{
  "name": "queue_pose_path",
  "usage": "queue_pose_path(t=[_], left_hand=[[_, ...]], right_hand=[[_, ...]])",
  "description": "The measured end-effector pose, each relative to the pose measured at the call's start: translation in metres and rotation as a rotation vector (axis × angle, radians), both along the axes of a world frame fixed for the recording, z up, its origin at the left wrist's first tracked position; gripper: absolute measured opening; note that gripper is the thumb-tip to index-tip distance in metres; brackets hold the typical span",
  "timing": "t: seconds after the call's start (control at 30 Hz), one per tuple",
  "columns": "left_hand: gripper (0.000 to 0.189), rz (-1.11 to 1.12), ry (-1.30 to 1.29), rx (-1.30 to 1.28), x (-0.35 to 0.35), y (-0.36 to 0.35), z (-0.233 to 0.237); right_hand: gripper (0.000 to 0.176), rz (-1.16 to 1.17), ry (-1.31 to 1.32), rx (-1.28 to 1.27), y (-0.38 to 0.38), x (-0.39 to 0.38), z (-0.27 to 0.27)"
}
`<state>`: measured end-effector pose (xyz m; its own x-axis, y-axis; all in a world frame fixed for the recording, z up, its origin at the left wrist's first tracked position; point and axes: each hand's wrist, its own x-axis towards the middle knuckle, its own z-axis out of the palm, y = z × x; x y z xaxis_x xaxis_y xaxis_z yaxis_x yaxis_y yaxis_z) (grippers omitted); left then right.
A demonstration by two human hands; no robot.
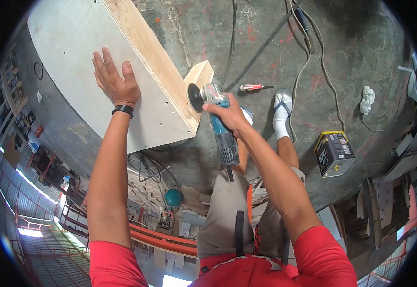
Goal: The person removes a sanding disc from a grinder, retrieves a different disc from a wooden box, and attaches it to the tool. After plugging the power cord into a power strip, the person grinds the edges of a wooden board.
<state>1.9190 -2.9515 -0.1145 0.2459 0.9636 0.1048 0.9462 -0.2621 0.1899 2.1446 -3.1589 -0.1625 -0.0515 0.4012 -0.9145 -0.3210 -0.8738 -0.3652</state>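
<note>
My right hand (227, 113) is wrapped round a blue and grey angle grinder (219, 130). The grinder's round dark disc (195, 97) is right at the edge of a plywood box (158, 67), near its lower right corner. My left hand (115, 80), a black band at its wrist, lies flat with fingers spread on the pale top panel (79, 38) of that box. Small dark holes dot this panel. A short wooden block (200, 72) sticks out beside the box, just beyond the disc.
A red-handled screwdriver (252, 87) lies on the stained concrete floor, right of the grinder. Cables (261, 50) run across the floor. A dark tin (334, 154) with a yellow rim stands by my feet; crumpled white paper (367, 99) lies farther right. Coiled wire (148, 167) sits below the box.
</note>
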Motion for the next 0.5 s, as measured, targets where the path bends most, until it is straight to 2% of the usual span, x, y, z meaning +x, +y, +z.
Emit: queue_pose_path(t=[0.03,0.1,0.27,0.33,0.5], left_hand=[[0.065,-0.001,0.0,0.004,0.0,0.0,0.0],[0.065,0.004,0.004,0.004,-0.001,0.0,0.001],[0.064,0.015,0.013,0.016,-0.003,0.001,-0.001],[0.07,0.038,-0.022,-0.02,-0.004,0.001,-0.002],[0.067,0.055,-0.041,-0.03,-0.003,0.001,0.003]], right_hand=[[0.075,0.003,-0.001,0.002,-0.009,0.0,-0.003],[0.088,-0.004,0.109,-0.066,-0.034,0.004,-0.001],[0.084,0.052,0.052,-0.163,-0.062,0.013,0.014],[0.082,-0.028,0.1,-0.204,-0.054,0.015,0.03],[0.077,-0.002,0.082,-0.102,-0.039,0.01,0.056]])
